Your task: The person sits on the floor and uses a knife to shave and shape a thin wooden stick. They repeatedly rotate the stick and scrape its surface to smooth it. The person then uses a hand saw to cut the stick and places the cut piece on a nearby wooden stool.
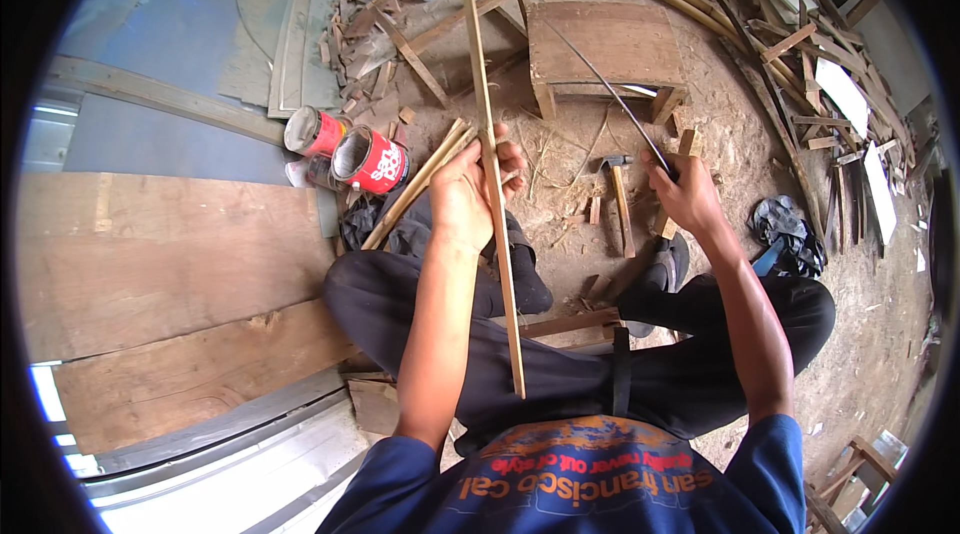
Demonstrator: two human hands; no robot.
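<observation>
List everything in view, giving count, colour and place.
Wooden strip: one, pale brown, in left hand
Thin tool: one, dark, in right hand
Hammer: one, dark head, brown handle, on ground
Low wooden table: one, brown, beyond hands
Cans: at least two, red, left
Wooden frame: one, brown, upper left
Large boards: several, brown, far left
Scrap wood: many, brown and white, upper right
Crumpled bundle: one, dark grey, ahead of right knee
Shirt: one, blue, bottom
Trousers: one pair, black, lower middle
Hands: two, bare, centre
</observation>
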